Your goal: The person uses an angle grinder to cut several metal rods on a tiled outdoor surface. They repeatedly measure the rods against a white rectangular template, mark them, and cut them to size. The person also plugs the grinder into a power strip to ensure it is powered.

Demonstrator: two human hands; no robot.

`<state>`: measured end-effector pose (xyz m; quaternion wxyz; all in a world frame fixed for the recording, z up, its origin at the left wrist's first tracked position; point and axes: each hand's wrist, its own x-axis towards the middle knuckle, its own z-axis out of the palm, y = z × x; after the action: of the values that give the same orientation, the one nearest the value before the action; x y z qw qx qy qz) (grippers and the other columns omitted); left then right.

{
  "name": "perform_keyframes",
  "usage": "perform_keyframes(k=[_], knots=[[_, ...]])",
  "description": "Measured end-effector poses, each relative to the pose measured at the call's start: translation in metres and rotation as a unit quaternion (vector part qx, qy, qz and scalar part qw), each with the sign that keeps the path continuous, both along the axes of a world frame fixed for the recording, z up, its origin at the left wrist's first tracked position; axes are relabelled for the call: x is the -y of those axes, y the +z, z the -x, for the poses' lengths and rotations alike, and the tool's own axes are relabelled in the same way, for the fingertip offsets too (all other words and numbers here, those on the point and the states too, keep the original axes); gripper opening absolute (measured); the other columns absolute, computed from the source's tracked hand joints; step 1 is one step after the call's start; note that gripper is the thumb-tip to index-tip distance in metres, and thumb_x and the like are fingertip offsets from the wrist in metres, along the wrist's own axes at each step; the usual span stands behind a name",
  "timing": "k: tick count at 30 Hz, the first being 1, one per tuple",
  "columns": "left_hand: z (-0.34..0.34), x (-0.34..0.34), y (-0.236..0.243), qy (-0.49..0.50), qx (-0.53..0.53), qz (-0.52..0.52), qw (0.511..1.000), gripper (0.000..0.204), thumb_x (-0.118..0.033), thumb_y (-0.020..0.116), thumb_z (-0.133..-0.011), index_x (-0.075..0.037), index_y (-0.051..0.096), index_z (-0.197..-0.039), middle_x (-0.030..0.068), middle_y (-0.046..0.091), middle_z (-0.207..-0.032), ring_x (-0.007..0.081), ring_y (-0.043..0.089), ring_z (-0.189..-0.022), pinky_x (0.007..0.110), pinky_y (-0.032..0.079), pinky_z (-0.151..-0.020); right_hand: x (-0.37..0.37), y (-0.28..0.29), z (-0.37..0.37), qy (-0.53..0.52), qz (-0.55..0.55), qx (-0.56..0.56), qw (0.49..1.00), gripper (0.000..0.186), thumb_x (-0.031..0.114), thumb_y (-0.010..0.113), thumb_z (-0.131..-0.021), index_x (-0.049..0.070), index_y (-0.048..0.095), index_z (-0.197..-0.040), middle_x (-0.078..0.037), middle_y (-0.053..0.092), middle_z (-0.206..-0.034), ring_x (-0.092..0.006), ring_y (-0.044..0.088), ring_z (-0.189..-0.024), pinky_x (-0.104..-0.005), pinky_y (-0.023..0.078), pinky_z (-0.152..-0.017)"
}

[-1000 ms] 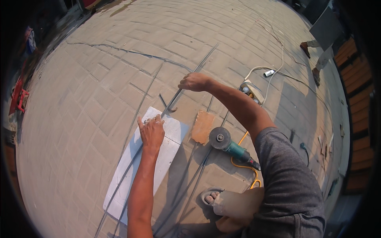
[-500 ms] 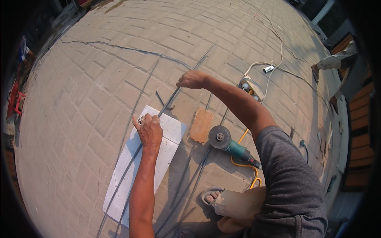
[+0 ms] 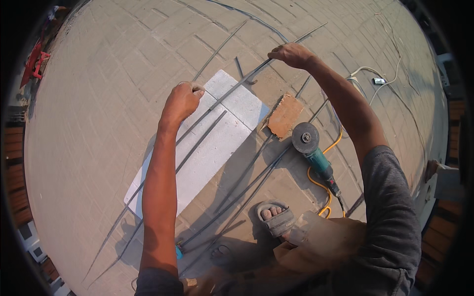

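A long thin steel rod (image 3: pixel 231 92) slants over a white slab (image 3: pixel 217 163); my right hand (image 3: pixel 292 55) is closed round its upper part. Left of this rod, by the slab's upper left edge, my left hand (image 3: pixel 181 102) is closed with curled fingers; whatever it pinches, if anything, is hidden. A shorter-looking dark rod (image 3: pixel 200 142), or its shadow, lies across the slab under the first. An angle grinder (image 3: pixel 316 154) with a green body and grey disc rests on the paving, below and right of my right hand.
Beside the grinder lie a brown board scrap (image 3: pixel 285 116) and a yellow cord (image 3: pixel 318 183). More rods (image 3: pixel 242 195) lie near my sandalled foot (image 3: pixel 274 217). A small bent bar (image 3: pixel 240 69) sits beyond the slab. Pale cables (image 3: pixel 397 74) trail at the right.
My left hand has come off the long rod and lifted away to its left, fingers now curled. My right hand still grips the rod. The whole view has shifted.
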<state>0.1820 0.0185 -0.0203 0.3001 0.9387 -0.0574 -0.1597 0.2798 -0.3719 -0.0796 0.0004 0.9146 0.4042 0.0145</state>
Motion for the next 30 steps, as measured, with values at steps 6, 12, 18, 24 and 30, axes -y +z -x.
perform_keyframes(k=[6, 12, 18, 24, 30], knots=[[0.024, -0.038, 0.01, 0.036, -0.103, 0.031, 0.994, 0.037, -0.024, 0.069, -0.09, 0.002, 0.073, -0.116, 0.0186, 0.074, -0.108, 0.0254, 0.069, -0.101, 0.036, 0.051, -0.091, 0.007, 0.001, -0.001, 0.018, -0.037, 0.009, 0.999, 0.028, 0.004, 0.053, -0.091, 0.005, 0.071, -0.113, -0.016, 0.074, -0.106, -0.0346, 0.072, -0.095, -0.0438, 0.058, -0.079], [0.045, -0.026, -0.024, 0.047, -0.031, 0.025, 0.998, 0.035, -0.032, 0.073, -0.084, -0.002, 0.077, -0.102, 0.0188, 0.074, -0.106, 0.0288, 0.071, -0.1, 0.036, 0.051, -0.092, 0.009, 0.0, -0.002, 0.021, -0.038, 0.004, 0.999, 0.029, 0.005, 0.053, -0.092, 0.003, 0.072, -0.114, -0.017, 0.073, -0.11, -0.0346, 0.071, -0.098, -0.0434, 0.058, -0.083], [0.051, -0.007, -0.041, 0.062, 0.052, -0.047, 0.996, 0.031, -0.037, 0.073, -0.083, -0.01, 0.078, -0.097, 0.0124, 0.074, -0.108, 0.0331, 0.069, -0.104, 0.042, 0.05, -0.094, 0.007, 0.001, 0.002, 0.015, -0.047, 0.01, 0.999, 0.028, 0.006, 0.053, -0.092, 0.002, 0.072, -0.113, -0.017, 0.073, -0.109, -0.0359, 0.071, -0.096, -0.0438, 0.057, -0.081], [0.057, 0.001, -0.046, 0.101, 0.058, -0.03, 0.993, 0.015, -0.029, 0.069, -0.08, -0.016, 0.075, -0.085, 0.0098, 0.071, -0.108, 0.0341, 0.065, -0.108, 0.054, 0.038, -0.102, 0.009, -0.002, 0.001, 0.011, -0.043, 0.022, 0.999, 0.027, 0.006, 0.054, -0.092, 0.004, 0.072, -0.112, -0.017, 0.073, -0.106, -0.0357, 0.071, -0.094, -0.0443, 0.057, -0.079], [0.06, 0.007, -0.039, 0.109, 0.064, -0.052, 0.991, 0.016, -0.029, 0.069, -0.079, -0.015, 0.075, -0.085, 0.0104, 0.07, -0.107, 0.0334, 0.065, -0.108, 0.053, 0.036, -0.104, -0.004, 0.006, 0.008, -0.016, -0.025, 0.019, 0.999, 0.024, 0.006, 0.054, -0.092, 0.006, 0.071, -0.109, -0.016, 0.073, -0.099, -0.0347, 0.071, -0.091, -0.0448, 0.057, -0.077]])
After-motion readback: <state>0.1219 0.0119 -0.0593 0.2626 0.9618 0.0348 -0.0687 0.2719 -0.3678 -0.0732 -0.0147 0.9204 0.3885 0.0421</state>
